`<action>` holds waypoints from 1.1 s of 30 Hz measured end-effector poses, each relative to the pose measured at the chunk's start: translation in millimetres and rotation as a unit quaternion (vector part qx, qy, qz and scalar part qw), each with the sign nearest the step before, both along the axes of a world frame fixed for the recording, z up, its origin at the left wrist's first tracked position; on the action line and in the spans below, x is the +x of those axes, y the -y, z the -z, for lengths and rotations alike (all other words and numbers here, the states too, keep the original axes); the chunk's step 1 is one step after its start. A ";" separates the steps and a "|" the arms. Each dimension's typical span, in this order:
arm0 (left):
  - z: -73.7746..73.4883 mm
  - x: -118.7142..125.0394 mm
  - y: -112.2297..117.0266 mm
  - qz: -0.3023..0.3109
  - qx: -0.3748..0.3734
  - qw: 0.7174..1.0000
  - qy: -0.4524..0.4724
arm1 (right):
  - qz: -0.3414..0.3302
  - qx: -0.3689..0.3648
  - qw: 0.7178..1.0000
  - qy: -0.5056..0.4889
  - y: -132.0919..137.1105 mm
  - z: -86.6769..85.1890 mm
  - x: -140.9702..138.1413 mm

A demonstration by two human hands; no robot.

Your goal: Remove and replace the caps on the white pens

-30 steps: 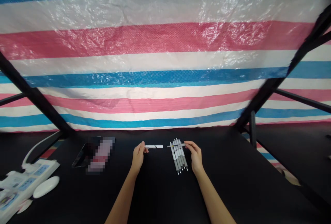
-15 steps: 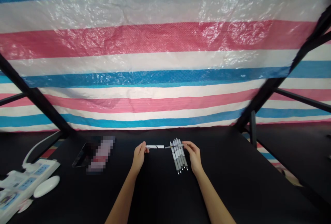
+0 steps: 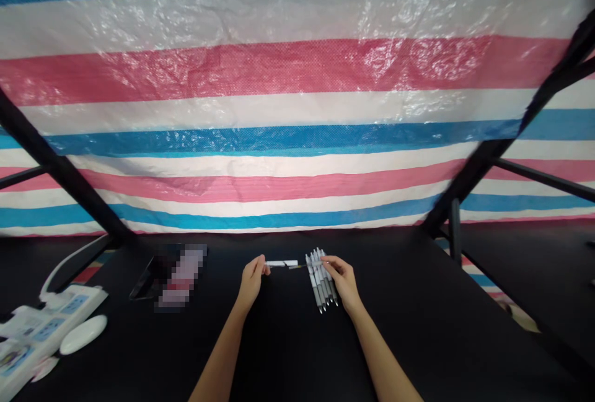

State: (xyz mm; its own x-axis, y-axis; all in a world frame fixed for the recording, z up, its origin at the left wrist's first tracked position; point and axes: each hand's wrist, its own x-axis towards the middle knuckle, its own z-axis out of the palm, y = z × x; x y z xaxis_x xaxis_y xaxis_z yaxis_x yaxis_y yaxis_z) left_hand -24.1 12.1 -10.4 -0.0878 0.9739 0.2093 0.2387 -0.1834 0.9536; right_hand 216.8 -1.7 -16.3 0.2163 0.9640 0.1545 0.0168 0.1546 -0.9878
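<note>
My left hand [image 3: 251, 281] is closed around one end of a white pen barrel [image 3: 284, 263] with dark marks, which points right. Between thumb and fingertips, my right hand [image 3: 344, 280] pinches a thin pen refill [image 3: 300, 266]. The refill's tip points left, close to the barrel's free end; whether they touch I cannot tell. Beneath the refill and beside my right hand, several white-and-grey pens [image 3: 320, 287] lie side by side on the black table [image 3: 288, 346], their metal tips toward me.
To the left lie a dark phone-like object [image 3: 147, 278] and a pixelated item [image 3: 183, 278]. A white power strip [image 3: 51, 327] with a cable and a white oval object [image 3: 83, 334] sit at the near left. Black frame bars and a striped sheet [image 3: 279, 185] stand behind.
My right hand has moved left with the refill, bringing its tip up to the barrel. My left hand has shifted slightly right. The pens on the table stay put.
</note>
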 end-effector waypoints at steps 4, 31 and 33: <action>0.0 2.9 1.0 0.008 -0.018 0.997 0.073 | -0.001 0.003 1.000 -0.003 -0.1 0.9 -0.2; -8.2 11.0 1.7 -0.050 -0.143 0.866 0.477 | 0.039 -0.001 0.991 -0.131 -0.8 -3.9 5.1; -6.2 10.5 2.8 -0.053 -0.142 0.882 0.447 | 0.043 -0.002 0.990 -0.135 -1.1 -4.4 5.1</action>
State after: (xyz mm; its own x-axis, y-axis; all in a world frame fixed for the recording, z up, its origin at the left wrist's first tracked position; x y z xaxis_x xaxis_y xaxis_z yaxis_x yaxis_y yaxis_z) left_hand -13.6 9.4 -4.2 -0.1874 0.9526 -0.2396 -0.6293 0.0709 0.7740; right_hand 221.9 -0.5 -11.9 0.3298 0.9410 0.0754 -0.2357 0.1594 -0.9587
